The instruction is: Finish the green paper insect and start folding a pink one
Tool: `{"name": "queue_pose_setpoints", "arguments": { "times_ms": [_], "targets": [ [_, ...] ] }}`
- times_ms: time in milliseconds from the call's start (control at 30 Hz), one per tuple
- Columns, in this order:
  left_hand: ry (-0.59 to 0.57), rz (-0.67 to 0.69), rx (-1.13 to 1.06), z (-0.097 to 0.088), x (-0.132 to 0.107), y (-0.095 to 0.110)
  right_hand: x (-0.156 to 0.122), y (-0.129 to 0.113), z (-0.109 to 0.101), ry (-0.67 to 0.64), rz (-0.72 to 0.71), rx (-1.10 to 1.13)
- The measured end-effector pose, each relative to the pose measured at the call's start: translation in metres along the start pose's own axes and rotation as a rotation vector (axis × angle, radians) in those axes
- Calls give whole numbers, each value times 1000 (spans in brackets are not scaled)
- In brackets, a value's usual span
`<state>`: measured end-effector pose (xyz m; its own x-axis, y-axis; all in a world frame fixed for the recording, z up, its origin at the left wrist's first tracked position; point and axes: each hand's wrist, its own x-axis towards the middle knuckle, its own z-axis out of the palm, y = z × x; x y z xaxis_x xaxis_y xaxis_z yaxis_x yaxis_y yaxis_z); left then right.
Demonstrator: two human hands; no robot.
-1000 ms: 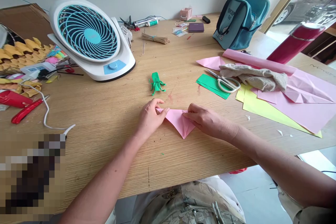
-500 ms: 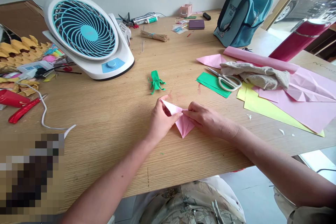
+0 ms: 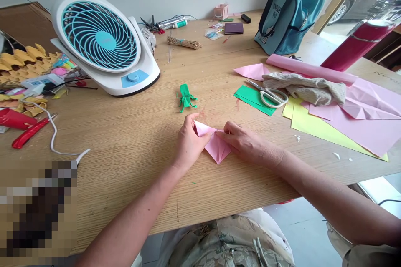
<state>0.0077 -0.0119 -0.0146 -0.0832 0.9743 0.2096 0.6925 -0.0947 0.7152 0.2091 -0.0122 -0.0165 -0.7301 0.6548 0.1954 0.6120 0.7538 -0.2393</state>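
Note:
A folded piece of pink paper (image 3: pixel 218 150) lies on the wooden table between my two hands, its pointed end toward me and creases running to the tip. My left hand (image 3: pixel 192 142) grips its left corner, thumb on top and fingers behind. On the right side, my right hand (image 3: pixel 239 139) presses the upper edge, with thumb and forefinger closed on the paper near the left thumb. Part of the paper is hidden under the right fingers. Just beyond the hands sits a green folded-paper figure (image 3: pixel 186 96) with thin curled legs.
To the right lie green paper (image 3: pixel 250 96), scissors (image 3: pixel 272 98), a grey cloth (image 3: pixel 313 87), yellow paper (image 3: pixel 319 131) and pink sheets (image 3: pixel 366 133). A fan (image 3: pixel 106 46) stands at the left. Behind are a blue bag (image 3: pixel 282 25) and a tilted red flask (image 3: pixel 354 48).
My left hand has shifted slightly, and the paper's left flap, which stood out paler, now lies lower and flatter. My right hand has barely moved.

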Motion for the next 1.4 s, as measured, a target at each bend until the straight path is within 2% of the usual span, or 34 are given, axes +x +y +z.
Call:
{"name": "queue_pose_setpoints", "arguments": {
  "times_ms": [133, 300, 433, 633, 900, 1200, 1400],
  "targets": [
    [15, 182, 33, 2, -9, 0, 1, -2, -2, -27, 35, -8],
    [-74, 509, 178, 0, -16, -9, -1, -2, -3, -9, 52, 101],
    [-139, 648, 287, -7, -18, -11, -3, 2, -2, 57, 31, 163],
    [-182, 796, 419, -14, -19, -13, -3, 4, -2, 91, 10, 157],
    [-202, 910, 295, -14, -18, -22, -4, 4, -2, 103, 11, 147],
    [-247, 1125, 374, -26, -10, -28, -5, 4, -1, 94, 12, 142],
    [-320, 1153, 307, -27, -8, -32, -5, 5, 0, 112, -27, 130]
  ]
}}
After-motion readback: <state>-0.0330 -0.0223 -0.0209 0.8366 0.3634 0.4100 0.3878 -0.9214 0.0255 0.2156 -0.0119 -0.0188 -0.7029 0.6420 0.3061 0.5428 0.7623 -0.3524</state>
